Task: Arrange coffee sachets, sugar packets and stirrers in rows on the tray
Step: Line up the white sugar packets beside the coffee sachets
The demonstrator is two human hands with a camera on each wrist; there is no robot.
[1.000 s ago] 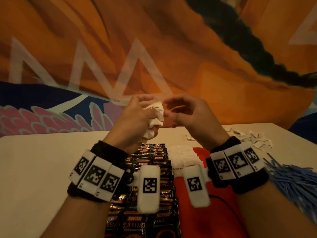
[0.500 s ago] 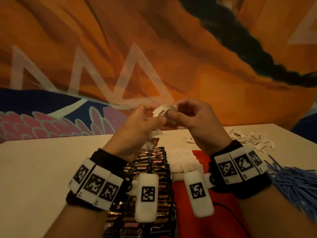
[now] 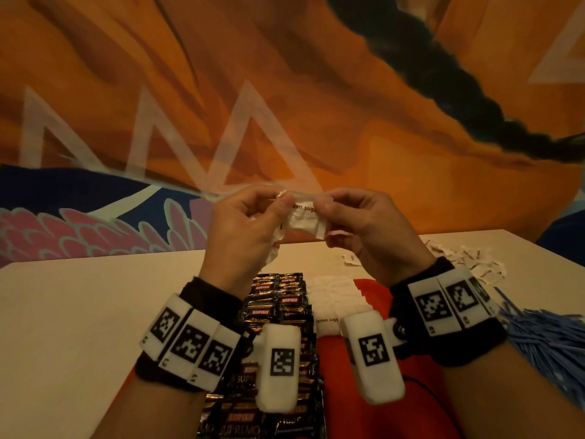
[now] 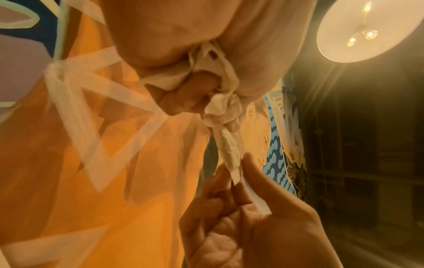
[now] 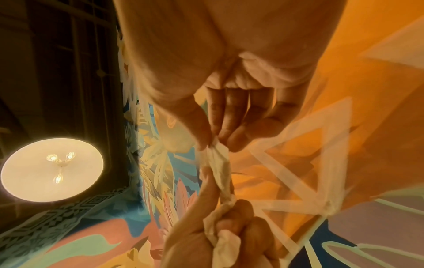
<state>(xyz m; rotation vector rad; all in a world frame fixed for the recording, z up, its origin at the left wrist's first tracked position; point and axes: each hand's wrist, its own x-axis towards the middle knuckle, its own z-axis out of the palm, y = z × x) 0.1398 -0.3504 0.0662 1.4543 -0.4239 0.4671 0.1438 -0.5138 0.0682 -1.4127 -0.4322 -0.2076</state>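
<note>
**Both hands pinch one sugar packet above the table**

Nearest you, along the table's near edge, the red tray lies flat, its bare surface showing between your wrists. On its left part the black coffee sachets run in overlapping rows from the near edge toward the far one. Just right of them, on the tray's far part, a row of white sugar packets lies overlapped, touching the sachet column along its side. Each wrist carries a black band with white marker blocks.

At the table's right edge, off the tray, the blue stirrers lie in a loose heap. Beyond them, toward the far right corner, more loose sugar packets are scattered on the beige table.

Higher and farther, above the tray's far end, your hands meet in the air. Your left hand has its fingers curled round crumpled white paper bunched in the palm, and its thumb and forefinger pinch one end of a held sugar packet. Your right hand pinches the other end between thumb and fingertips; its remaining fingers are bent. The packet stretches between the two hands, wrinkled, with brown lettering facing you. The wrist views show it drawn into a narrow twisted strip between the pinches.

Behind the table stands an orange painted wall.
</note>
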